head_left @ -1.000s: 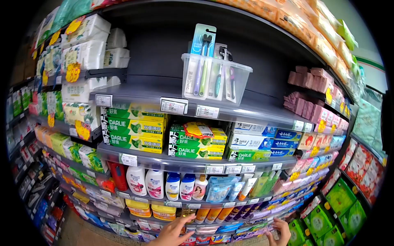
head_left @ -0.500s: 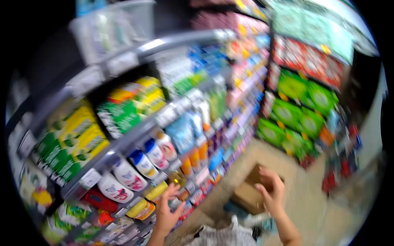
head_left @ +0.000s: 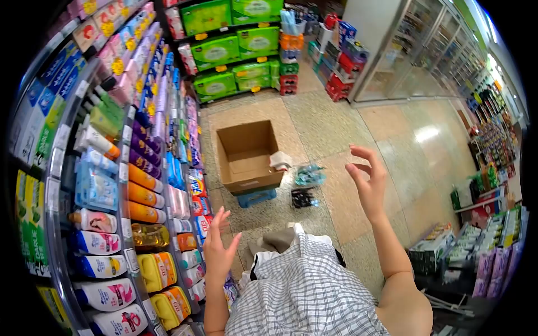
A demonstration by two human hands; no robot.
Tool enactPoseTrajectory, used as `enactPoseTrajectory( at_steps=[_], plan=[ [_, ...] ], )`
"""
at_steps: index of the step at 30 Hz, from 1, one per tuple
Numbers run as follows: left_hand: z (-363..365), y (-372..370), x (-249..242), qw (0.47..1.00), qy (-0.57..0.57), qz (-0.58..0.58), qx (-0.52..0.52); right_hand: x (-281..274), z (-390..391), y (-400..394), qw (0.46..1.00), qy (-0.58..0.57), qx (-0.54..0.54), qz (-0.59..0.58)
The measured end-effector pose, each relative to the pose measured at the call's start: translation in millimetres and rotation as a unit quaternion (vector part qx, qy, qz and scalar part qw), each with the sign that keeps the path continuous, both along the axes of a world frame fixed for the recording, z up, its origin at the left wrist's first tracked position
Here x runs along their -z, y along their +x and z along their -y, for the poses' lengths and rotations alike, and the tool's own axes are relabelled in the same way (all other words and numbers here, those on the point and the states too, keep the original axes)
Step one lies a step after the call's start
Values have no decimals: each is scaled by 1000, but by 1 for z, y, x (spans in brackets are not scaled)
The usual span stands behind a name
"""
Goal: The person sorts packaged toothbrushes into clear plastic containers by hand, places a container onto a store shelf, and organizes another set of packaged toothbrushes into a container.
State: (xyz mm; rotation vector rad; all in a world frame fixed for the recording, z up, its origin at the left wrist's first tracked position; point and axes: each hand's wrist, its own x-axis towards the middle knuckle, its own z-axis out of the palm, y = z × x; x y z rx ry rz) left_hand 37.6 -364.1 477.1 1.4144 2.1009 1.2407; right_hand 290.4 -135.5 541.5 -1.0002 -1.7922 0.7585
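My left hand (head_left: 218, 245) is raised beside the shelves, its thumb and fingers apart and nothing in it. Closest to it are the shelved goods, among them a red and blue Tide pack (head_left: 197, 183) and yellow bottles (head_left: 158, 270). Over the floor on the other side, my right hand (head_left: 370, 182) is held up with fingers spread and holds nothing. Between and beyond my hands an open cardboard box (head_left: 246, 154) rests on a blue stool (head_left: 256, 197). A white cloth-like item (head_left: 279, 162) hangs at the box's right rim.
Teal (head_left: 310, 175) and black bundles (head_left: 304, 197) lie on the floor beside the box. Shelves of bottles (head_left: 112, 294) run along the left. Green packs (head_left: 216, 53) are stacked at the back, near piled goods (head_left: 344, 64) and glass doors (head_left: 400, 56). Another shelf (head_left: 482, 252) stands right.
My view has swung right, away from the upper shelves, so the box and floor now sit mid-view. Both hands stay raised, apart and empty.
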Motion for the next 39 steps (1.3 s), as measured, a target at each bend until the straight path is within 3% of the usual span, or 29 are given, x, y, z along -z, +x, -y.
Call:
enactPoseTrajectory(
  at_steps=[10,15,20,23,24,29,32,35,38,39],
  plan=[
    [-54,43,44,992,-95,22,79,30,-8,63,997,-48,45,30],
    [-96,93,82,987,-130,26,92,73,-36,118,992,-111,52,41],
    [-134,162,133,981,-160,54,98,145,-73,180,979,-198,32,49],
    [-137,196,213,973,-202,30,103,220,-96,220,955,-280,3,100],
    [-136,205,241,956,-274,31,102,264,-102,240,944,-296,-13,146],
    [-102,249,377,798,-595,34,92,460,-65,324,737,-453,-142,481],
    [-31,277,498,715,-690,45,104,497,-21,341,610,-511,-200,571],
    [-29,304,486,675,-708,84,189,501,5,337,585,-469,-212,627],
    [-35,333,468,703,-675,29,222,531,24,344,579,-474,-224,624],
    [-41,334,456,709,-663,12,238,542,30,348,566,-489,-289,598]
  ],
)
